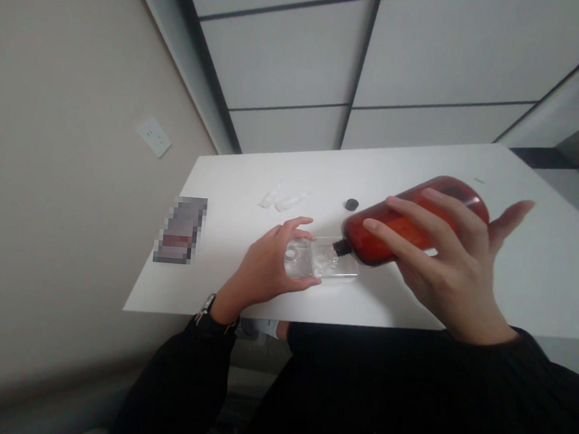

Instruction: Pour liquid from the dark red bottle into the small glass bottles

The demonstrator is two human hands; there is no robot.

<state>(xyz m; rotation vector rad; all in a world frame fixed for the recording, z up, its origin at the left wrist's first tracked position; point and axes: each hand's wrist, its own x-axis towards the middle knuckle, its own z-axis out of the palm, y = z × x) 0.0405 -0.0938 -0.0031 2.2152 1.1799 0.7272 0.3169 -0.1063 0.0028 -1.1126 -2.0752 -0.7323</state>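
My right hand (pixel 447 256) is wrapped round a large amber bottle (pixel 383 234), tipped with its uncapped black-threaded neck pointing down and to the left. That neck is right over a clear plastic container (pixel 336 264) with two compartments, above its right one. Thumb and fingers of my left hand (pixel 270 262) grip the left end of this container on both long sides. A round ring-like shape shows in the left compartment. Whether liquid is flowing from the bottle I cannot tell. A small black cap (pixel 351 204) lies on the table behind the bottle's neck.
Crumpled clear plastic pieces (pixel 283 200) lie on the white table (pixel 243 173) behind my left hand. A blurred-out dark flat object (pixel 181 230) rests near the left edge. A wall with a socket (pixel 154 137) rises at the left, and panelled doors (pixel 291 63) stand behind the table.
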